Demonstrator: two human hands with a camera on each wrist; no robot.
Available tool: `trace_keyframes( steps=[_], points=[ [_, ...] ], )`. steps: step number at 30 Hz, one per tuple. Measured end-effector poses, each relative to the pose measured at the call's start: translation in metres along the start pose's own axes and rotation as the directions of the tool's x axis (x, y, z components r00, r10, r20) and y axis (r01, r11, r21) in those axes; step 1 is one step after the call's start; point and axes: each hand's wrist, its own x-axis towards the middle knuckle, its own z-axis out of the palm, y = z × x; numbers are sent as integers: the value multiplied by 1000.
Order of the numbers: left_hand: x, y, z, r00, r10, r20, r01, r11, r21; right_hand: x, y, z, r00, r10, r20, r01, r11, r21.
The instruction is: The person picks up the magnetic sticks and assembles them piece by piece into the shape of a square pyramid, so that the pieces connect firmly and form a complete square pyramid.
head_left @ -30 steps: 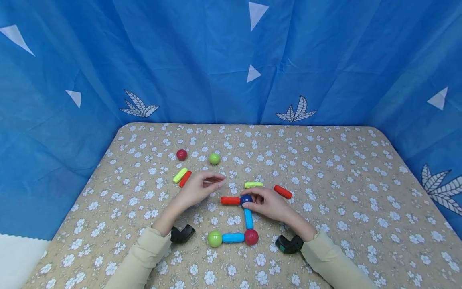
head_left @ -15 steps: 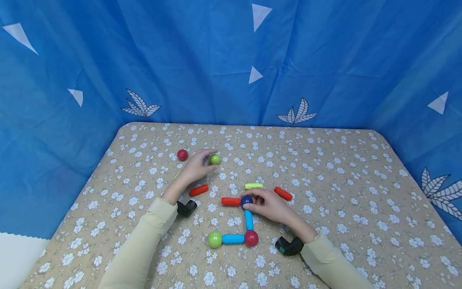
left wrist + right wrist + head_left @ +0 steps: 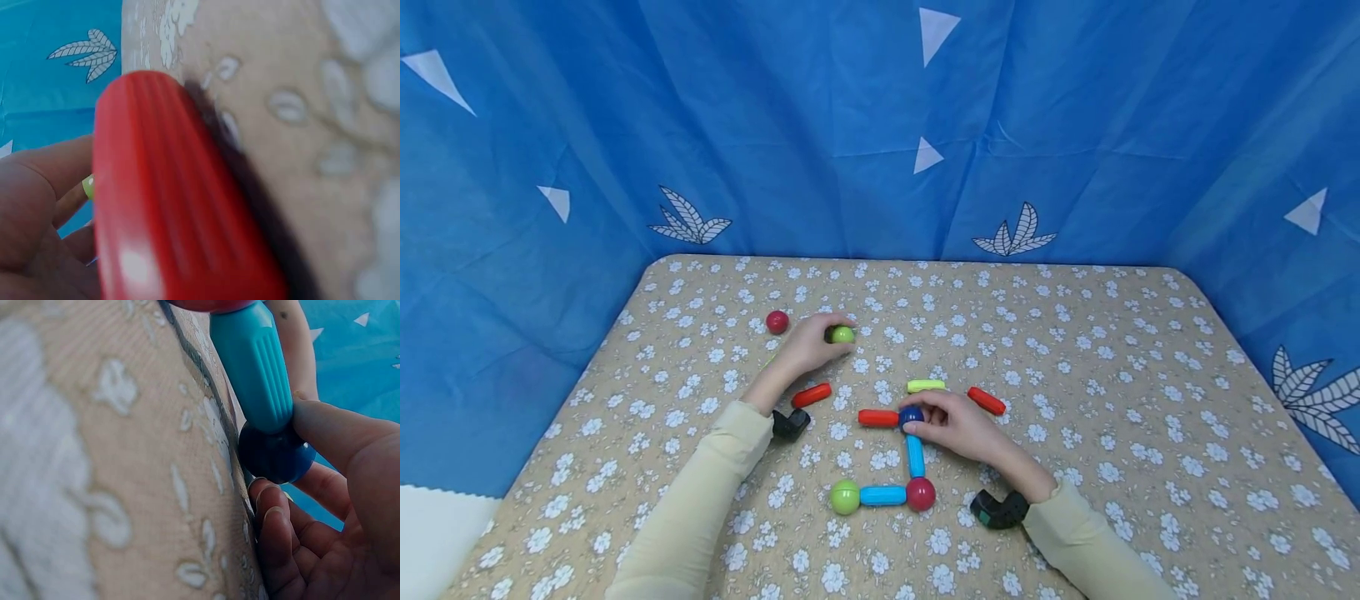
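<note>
At the far left-centre of the table, my left hand (image 3: 807, 343) holds a small green ball (image 3: 843, 335) between thumb and fingers. My right hand (image 3: 958, 425) pinches a dark blue ball (image 3: 911, 417), also seen close up as the blue ball (image 3: 275, 453) in the right wrist view. From it a red rod (image 3: 877, 418) extends left and a light blue rod (image 3: 915, 456) runs down to a red ball (image 3: 921, 494). Another light blue rod (image 3: 882, 496) links that ball to a larger-looking green ball (image 3: 844, 497). A loose red rod (image 3: 169, 200) fills the left wrist view.
Left of my left hand lies a red ball (image 3: 777, 322). A yellow-green rod (image 3: 926, 386) and a red rod (image 3: 987, 401) lie just beyond my right hand. Another yellow-green rod is mostly hidden behind the left hand. A blue curtain (image 3: 820, 125) borders the flowered table (image 3: 1112, 375).
My left hand has moved away from me to the far green ball and taken hold of it. The loose red rod near it has turned and shifted right. My right hand stays put.
</note>
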Motion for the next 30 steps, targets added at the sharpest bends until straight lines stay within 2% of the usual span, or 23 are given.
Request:
trace_keyframes(
  steps=[4, 10, 13, 17, 21, 30],
  points=[
    [-14, 1, -2, 999, 23, -46, -26, 996, -87, 0, 1, 0, 1000, -1, 4, 1, 1000, 0],
    [-54, 15, -4, 992, 113, -59, -122, 975, -188, 1, 1, 0, 1000, -6, -9, 6, 1000, 2],
    [-76, 20, -1, 993, 109, -38, -115, 971, -209, 2, 0, 0, 1000, -7, -9, 7, 1000, 2],
    [-97, 16, 8, 997, 82, 15, -77, 970, -231, 2, 0, 0, 1000, -3, -3, 3, 1000, 1],
    [-105, 10, 14, 994, 93, 55, -75, 957, -281, 1, -1, -1, 1000, -1, -6, 1, 1000, 6],
    [-106, 7, 17, 988, 127, 85, -87, 926, -369, -1, -1, -1, 1000, -6, -2, 6, 1000, 7]
  ],
)
